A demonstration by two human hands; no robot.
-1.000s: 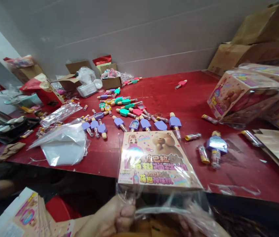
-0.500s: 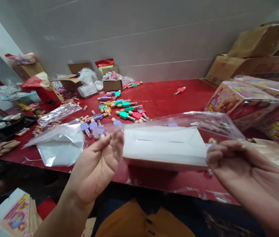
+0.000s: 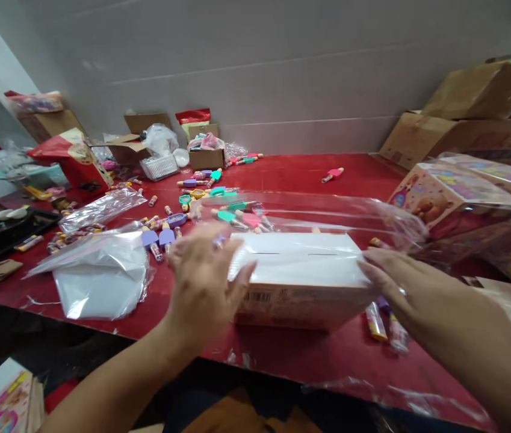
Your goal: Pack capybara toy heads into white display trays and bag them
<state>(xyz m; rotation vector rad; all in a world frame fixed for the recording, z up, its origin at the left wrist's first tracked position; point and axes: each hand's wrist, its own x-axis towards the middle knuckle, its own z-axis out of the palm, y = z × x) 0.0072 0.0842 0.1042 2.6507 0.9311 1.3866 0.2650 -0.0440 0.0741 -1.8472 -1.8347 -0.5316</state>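
Note:
A carton (image 3: 300,261) with a white slotted top and a printed front with a barcode stands before me at the table's front. Clear plastic film (image 3: 327,207) stretches up behind it and bulges toward the right. My left hand (image 3: 205,273), smeared by motion, is at the carton's left end with thumb and fingers apart. At the right end, my right hand (image 3: 402,288) lies with its fingers stretched toward the top corner. Whether either hand pinches the film is hard to see. Small candy tubes (image 3: 376,322) lie just under my right hand.
Colourful plastic-topped candy tubes (image 3: 167,237) are scattered behind and left on the red table (image 3: 282,349). Plastic bags (image 3: 99,282) lie left. Wrapped printed boxes (image 3: 454,198) and brown cartons (image 3: 458,132) stand right. Flat printed cartons (image 3: 6,400) are stacked low at left.
Both hands have turned from palms up to palms down and come against the carton's ends. The carton's front face shows more now, and the film behind has puffed up.

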